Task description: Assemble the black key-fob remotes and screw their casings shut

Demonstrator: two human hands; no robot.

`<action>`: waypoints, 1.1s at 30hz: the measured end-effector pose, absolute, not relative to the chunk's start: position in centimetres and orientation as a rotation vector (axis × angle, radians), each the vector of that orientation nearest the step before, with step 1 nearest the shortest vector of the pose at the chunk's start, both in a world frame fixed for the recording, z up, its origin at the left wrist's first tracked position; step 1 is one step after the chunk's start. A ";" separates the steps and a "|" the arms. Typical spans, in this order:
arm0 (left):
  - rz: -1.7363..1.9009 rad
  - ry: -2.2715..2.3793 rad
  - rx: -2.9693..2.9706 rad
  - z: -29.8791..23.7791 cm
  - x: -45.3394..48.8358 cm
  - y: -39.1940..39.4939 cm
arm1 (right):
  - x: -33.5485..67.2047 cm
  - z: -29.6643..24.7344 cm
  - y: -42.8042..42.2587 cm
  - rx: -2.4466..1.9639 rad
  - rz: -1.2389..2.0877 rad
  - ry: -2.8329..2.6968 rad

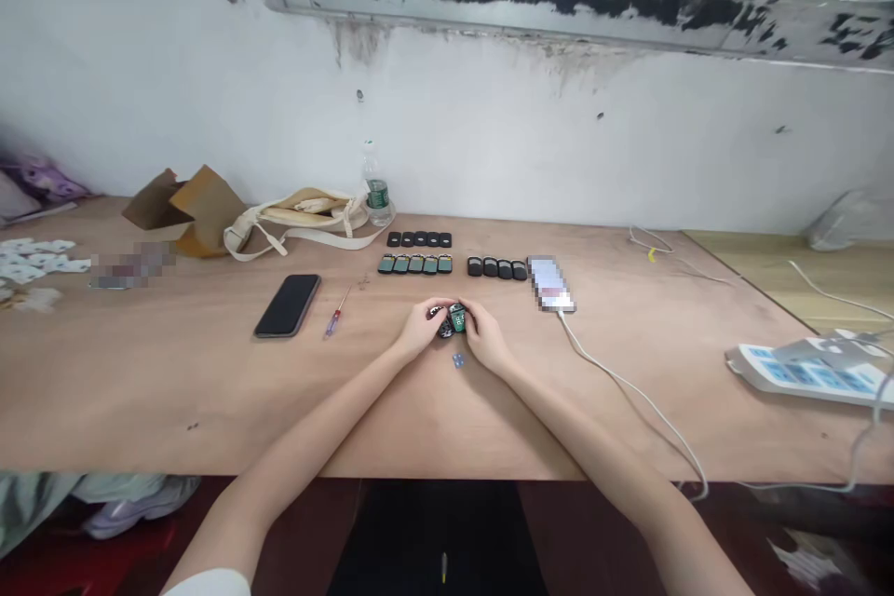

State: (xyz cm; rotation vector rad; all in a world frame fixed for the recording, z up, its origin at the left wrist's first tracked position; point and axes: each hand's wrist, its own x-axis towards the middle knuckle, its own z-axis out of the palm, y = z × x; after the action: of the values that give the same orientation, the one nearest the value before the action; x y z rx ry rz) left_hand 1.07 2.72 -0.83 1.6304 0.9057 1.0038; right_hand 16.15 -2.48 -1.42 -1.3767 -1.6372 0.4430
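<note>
head camera is looking down on the left hand (421, 329) and right hand (487, 338), which are pressing closed around a small green-and-black plastic casing (456, 318) at the middle of the plywood table (209, 382), with a small blue piece (459, 359) lying just in front.

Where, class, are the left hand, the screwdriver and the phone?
Left hand (421, 329), head view, on its back.
Screwdriver (333, 321), head view, on its handle.
Phone (287, 305), head view, on its screen.
</note>
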 end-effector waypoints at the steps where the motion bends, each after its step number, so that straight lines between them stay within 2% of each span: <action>1: 1.006 0.909 1.655 -0.9 1.0 2.7 | 16.2 -1.5 -2.5 -1.383 0.435 -1.645; 10: 1.011 1.018 1.975 -1.0 0.6 2.6 | 16.9 -2.7 -2.2 -1.458 0.364 -1.676; 27: 1.033 0.984 2.098 -0.9 0.3 2.4 | 17.3 -0.9 -2.0 -1.472 0.312 -1.475; 30: 1.044 0.974 2.113 -0.8 0.3 2.4 | 16.5 0.8 -4.6 -1.446 0.245 -1.465; 33: 1.074 0.967 2.114 -0.7 0.3 2.3 | 14.2 0.7 -11.3 -1.298 0.190 -1.657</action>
State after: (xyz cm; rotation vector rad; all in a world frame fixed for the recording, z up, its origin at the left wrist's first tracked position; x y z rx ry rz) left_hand 0.25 2.35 -0.71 2.1138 0.9673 1.0745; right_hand 14.20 -11.33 0.65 -1.2982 -1.6569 0.1902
